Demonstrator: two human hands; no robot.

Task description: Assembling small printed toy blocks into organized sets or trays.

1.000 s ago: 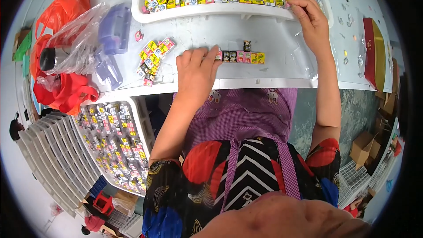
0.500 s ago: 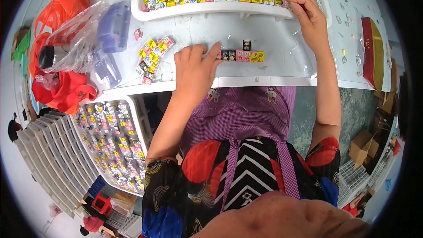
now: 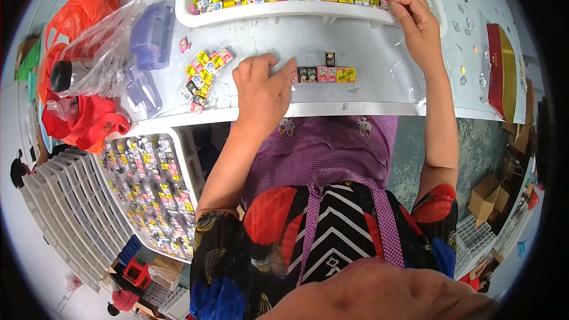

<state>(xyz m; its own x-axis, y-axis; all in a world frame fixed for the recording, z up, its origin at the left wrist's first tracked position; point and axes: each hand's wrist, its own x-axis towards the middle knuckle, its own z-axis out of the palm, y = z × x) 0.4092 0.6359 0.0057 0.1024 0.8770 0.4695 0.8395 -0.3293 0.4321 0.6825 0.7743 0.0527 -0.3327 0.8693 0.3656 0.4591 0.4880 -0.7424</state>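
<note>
A short row of tiny printed boxes (image 3: 323, 74), black, pink and yellow, lies along the table's near edge. One more black box (image 3: 330, 58) stands just behind it. At the row's left end my left hand (image 3: 259, 86) has its thumb against the last box, fingers bent and apart from the thumb. My right hand (image 3: 421, 26) reaches over the front rim of a white tray (image 3: 278, 14) heaped with yellow, pink and white boxes. Its thumb and forefinger pinch what looks like a small pink box (image 3: 384, 2), partly covered by the fingertips.
Left of my left hand lie a cluster of boxes (image 3: 204, 77) and a loose pink box (image 3: 184, 44). Further left are red bags (image 3: 89, 15) and clear purplish plastic pieces (image 3: 151, 35). A filled tray (image 3: 148, 195) sits below, beside stacked trays (image 3: 77, 213). A red-and-gold box (image 3: 501, 71) stands right.
My left hand's fingers have drawn back slightly and curled, widening the gap from its thumb. The single black box has shifted a little. My right hand stays at the tray rim.
</note>
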